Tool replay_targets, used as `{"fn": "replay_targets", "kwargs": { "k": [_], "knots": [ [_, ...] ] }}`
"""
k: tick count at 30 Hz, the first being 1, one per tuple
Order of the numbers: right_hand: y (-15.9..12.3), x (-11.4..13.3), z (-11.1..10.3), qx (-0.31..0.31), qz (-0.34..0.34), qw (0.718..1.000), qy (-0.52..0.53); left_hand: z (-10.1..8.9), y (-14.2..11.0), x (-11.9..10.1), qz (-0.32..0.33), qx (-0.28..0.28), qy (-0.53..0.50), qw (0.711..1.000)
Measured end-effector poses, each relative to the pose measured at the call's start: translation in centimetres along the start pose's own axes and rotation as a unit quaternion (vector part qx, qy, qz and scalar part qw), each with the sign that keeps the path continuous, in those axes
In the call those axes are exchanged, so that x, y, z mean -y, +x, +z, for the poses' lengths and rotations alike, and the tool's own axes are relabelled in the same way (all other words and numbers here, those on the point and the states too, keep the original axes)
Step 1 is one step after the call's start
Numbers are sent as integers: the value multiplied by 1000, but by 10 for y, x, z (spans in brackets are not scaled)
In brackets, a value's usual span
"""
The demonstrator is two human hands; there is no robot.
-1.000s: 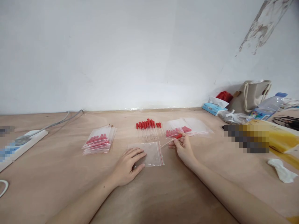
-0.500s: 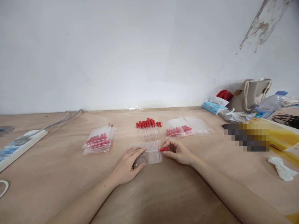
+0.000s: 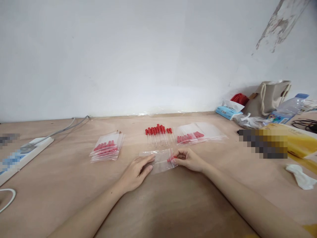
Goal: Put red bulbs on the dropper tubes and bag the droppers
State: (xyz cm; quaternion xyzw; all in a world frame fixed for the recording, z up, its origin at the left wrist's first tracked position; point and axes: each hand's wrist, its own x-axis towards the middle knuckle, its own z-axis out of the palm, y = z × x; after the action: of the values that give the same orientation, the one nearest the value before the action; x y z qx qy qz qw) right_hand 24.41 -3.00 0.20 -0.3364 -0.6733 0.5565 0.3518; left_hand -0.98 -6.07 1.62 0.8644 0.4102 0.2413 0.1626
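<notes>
A clear zip bag [image 3: 160, 162] lies flat on the table before me, its mouth facing right. My left hand [image 3: 137, 172] rests on the bag's left end, thumb and fingers stretched out and apart. At the mouth, my right hand [image 3: 188, 160] pinches the end of a red-bulbed dropper [image 3: 170, 159]. Much of the bulb shows through the plastic; the glass tube is hard to make out. Behind the bag, several loose droppers [image 3: 156, 130] lie in a row, bulbs away from me. Filled bags of droppers [image 3: 106, 148] are stacked to the left.
More zip bags [image 3: 210, 130] lie back right, red bulbs showing at their left part. A power strip [image 3: 37, 148] with a grey cable stands at the left. Along the right are a tissue pack [image 3: 228, 112], a plastic bottle [image 3: 287, 109], a yellow package [image 3: 297, 140] and a crumpled tissue [image 3: 300, 177].
My right hand has pushed the dropper's red bulb leftward, from outside the bag's mouth to inside it. My left hand stays on the bag. The view has shifted slightly.
</notes>
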Motion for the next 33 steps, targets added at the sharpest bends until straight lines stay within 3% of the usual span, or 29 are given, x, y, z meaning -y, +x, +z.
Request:
{"fn": "replay_targets", "kwargs": {
  "k": [3, 8, 11, 13, 15, 17, 22, 24, 28, 33],
  "knots": [
    [0, 6, 1, 55, -40, 994, -84, 1, 0, 1, 13, -5, 10, 1000],
    [-8, 16, 4, 86, -130, 955, -252, 3, 1, 2, 27, -2, 19, 999],
    [-9, 13, -2, 43, -123, 950, -282, 4, 1, 2, 34, 0, 24, 999],
    [-4, 10, -8, -53, -104, 942, -316, 4, 1, 1, 36, -2, 32, 999],
    [5, 10, -15, -154, -81, 917, -360, 3, 1, 1, 37, 1, 42, 998],
    [20, 15, -19, -215, -49, 887, -405, 3, 0, 0, 37, 5, 52, 998],
    [66, 26, -20, -275, 148, 815, -489, 3, -1, 5, 37, 3, 74, 997],
    [81, 23, -19, -285, 204, 800, -488, 4, -1, 7, 39, 12, 77, 996],
    [98, 14, -20, -288, 239, 805, -461, 3, 0, 8, 36, 21, 72, 997],
    [90, 17, -29, -286, 213, 841, -407, 2, 0, 8, 41, 17, 61, 997]
  ]
}}
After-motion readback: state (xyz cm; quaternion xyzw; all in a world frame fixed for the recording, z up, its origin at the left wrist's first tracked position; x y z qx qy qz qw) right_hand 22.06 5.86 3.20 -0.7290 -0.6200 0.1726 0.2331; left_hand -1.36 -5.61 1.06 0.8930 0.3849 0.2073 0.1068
